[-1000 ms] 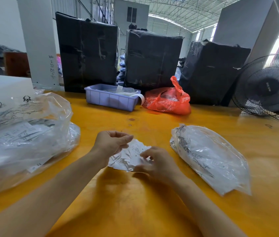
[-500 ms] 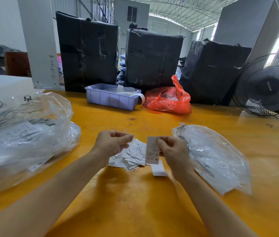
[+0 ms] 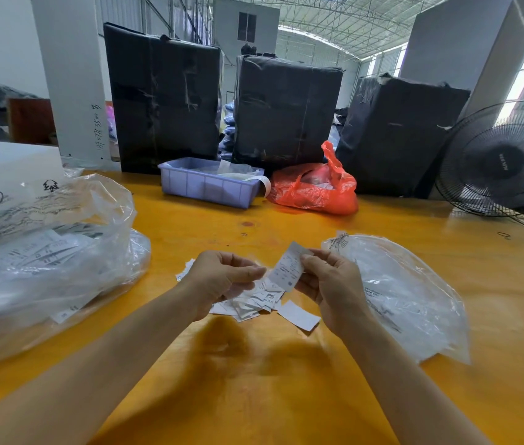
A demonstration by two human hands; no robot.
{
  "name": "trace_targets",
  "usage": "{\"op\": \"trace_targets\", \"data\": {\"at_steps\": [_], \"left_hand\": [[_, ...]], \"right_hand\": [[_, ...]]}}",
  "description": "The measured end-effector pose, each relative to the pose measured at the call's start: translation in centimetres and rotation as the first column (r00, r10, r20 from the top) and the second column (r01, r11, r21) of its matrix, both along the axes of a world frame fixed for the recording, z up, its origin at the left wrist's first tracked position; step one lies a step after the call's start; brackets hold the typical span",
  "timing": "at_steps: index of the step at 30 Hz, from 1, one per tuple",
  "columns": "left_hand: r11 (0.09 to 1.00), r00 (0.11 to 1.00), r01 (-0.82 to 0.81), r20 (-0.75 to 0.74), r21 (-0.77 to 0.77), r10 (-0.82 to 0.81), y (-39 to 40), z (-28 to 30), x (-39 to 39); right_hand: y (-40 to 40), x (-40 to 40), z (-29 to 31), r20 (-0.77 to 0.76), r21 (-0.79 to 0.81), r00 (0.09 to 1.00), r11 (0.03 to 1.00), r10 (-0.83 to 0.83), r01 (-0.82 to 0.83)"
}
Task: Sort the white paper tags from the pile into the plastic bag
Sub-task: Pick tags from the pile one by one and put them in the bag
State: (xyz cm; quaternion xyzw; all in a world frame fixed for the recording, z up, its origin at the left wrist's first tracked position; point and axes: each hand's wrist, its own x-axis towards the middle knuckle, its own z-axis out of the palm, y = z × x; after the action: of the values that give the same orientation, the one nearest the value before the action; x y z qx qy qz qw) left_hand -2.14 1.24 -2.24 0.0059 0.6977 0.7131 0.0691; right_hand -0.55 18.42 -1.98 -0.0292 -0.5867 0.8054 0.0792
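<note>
We are pinching one white printed paper tag [image 3: 287, 268] in the right hand [image 3: 331, 289] (left hand [image 3: 222, 277] loosely curled, holding nothing), keeping the grip light toward the clear plastic bag [image 3: 414, 293].

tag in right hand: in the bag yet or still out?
Out. The right hand pinches the tag above the pile, beside the plastic bag.

Both bare forearms are reaching forward side by side. The right hand [image 3: 334, 284] is keeping a pinch grip between thumb and fingertips, palm turned inward. The left hand [image 3: 222, 277] is hovering beside it, fingers loosely curled, holding nothing.
</note>
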Motion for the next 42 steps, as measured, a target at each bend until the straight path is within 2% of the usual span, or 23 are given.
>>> {"op": "trace_targets", "data": {"at_steps": [3, 8, 11, 16, 19, 24, 32, 42], "left_hand": [[1.0, 1.0, 0.015, -0.002, 0.014, -0.015, 0.0, 0.1, 0.1], [1.0, 1.0, 0.025, 0.003, 0.007, -0.025, 0.2, 0.0, 0.3], [0.999, 0.999, 0.034, -0.003, -0.02, -0.034, 0.3, 0.0, 0.3], [0.997, 0.998, 0.062, 0.002, -0.052, -0.062, 0.5, 0.0, 0.5], [0.994, 0.997, 0.081, 0.01, -0.074, -0.08, 0.6, 0.1, 0.6], [0.991, 0.995, 0.102, 0.016, -0.085, -0.101, 0.7, 0.1, 0.8], [0.992, 0.995, 0.097, 0.018, -0.08, -0.096, 0.6, 0.1, 0.8], [0.992, 0.994, 0.108, 0.031, -0.06, -0.106, 0.6, 0.1, 0.8]], "right_hand": [[0.4, 0.0, 0.2, -0.091, 0.014, 0.994, 0.998, -0.062, 0.063], [0.7, 0.2, 1.0, -0.109, -0.086, 0.992, 0.994, 0.057, -0.067], [0.5, 0.5, 0.8, -0.145, -0.018, 0.987, 0.997, 0.07, -0.073], [-0.1, 0.7, 0.3, -0.25, 0.221, 0.968, 0.975, 0.029, 0.028], [-0.3, 0.7, 0.2, -0.298, 0.306, 0.955, 0.947, 0.001, 0.095], [-0.4, 0.8, 0.1, -0.328, 0.363, 0.945, 0.922, -0.007, 0.133], [-0.4, 0.9, 0.2, -0.337, 0.306, 0.942, 0.945, -0.01, 0.12], [-0.7, 0.9, -0.2, -0.36, 0.403, 0.933, 0.902, 0.002, 0.154]]}}
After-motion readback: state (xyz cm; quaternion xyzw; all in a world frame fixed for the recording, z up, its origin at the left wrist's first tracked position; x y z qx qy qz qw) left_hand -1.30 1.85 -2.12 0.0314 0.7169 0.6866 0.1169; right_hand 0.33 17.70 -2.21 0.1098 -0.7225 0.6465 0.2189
